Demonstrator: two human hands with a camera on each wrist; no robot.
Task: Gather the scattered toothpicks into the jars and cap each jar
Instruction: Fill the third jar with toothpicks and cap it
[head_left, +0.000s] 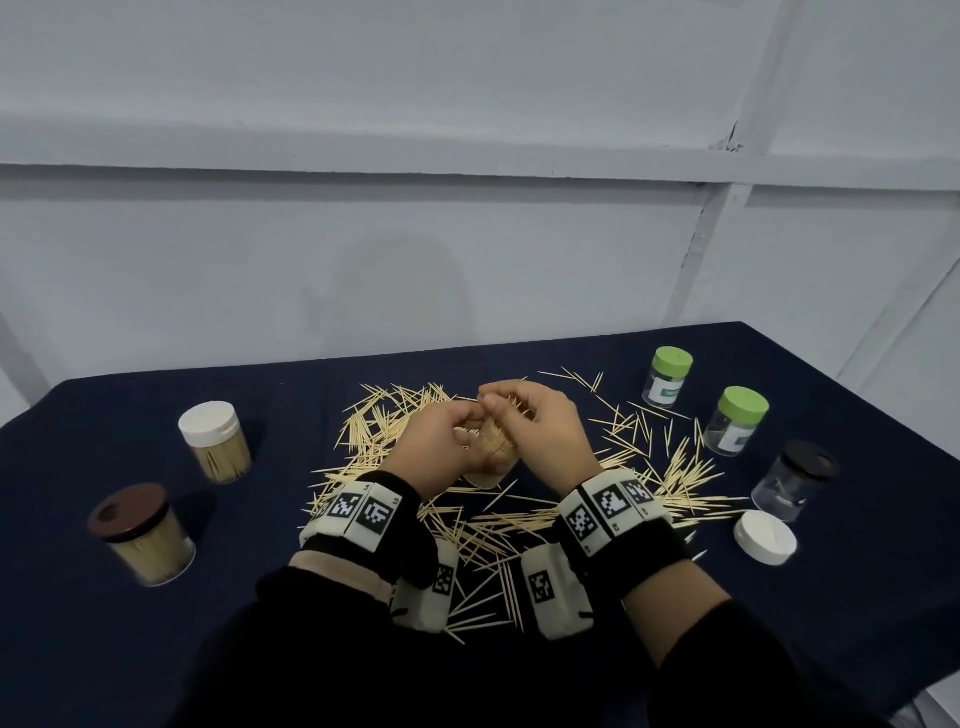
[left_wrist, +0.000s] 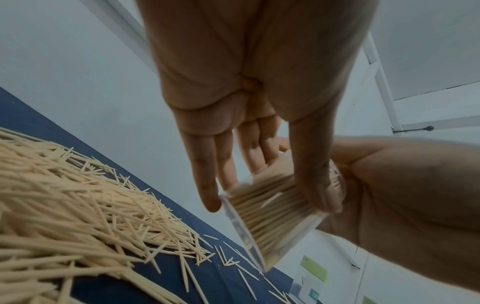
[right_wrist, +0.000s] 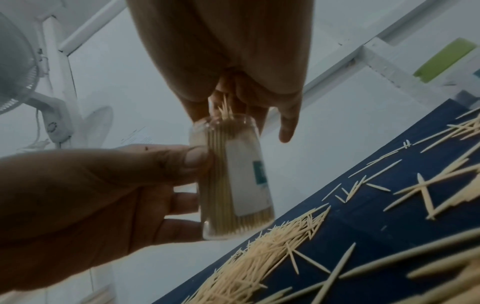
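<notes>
The left hand (head_left: 441, 447) is gripping a clear open jar (right_wrist: 231, 181) above the middle of the desk (head_left: 156, 649); its thumb is pressing one side of the jar wall and its fingers (right_wrist: 182, 200) are wrapping the opposite side. The jar is nearly full of upright toothpicks and is carrying a white label. The right hand (head_left: 545, 436) is positioned directly over the jar mouth, its fingertips (right_wrist: 200, 111) pinching a small bundle of toothpicks (right_wrist: 224, 109) whose lower ends are standing in the opening, while its little finger is pointing free to the side.

Loose toothpicks (head_left: 519, 530) are lying scattered on the dark blue cloth around and beneath both hands, with the densest heap to the left of the jar. A white-capped jar (head_left: 215, 441) and a brown-capped jar (head_left: 143, 535), both filled, are standing at the left of the desk. Two green-capped jars (head_left: 670, 376) and a black-capped jar (head_left: 795, 480) are standing at the right. A loose white cap (head_left: 764, 537) is resting on the cloth just beside the black-capped jar.
</notes>
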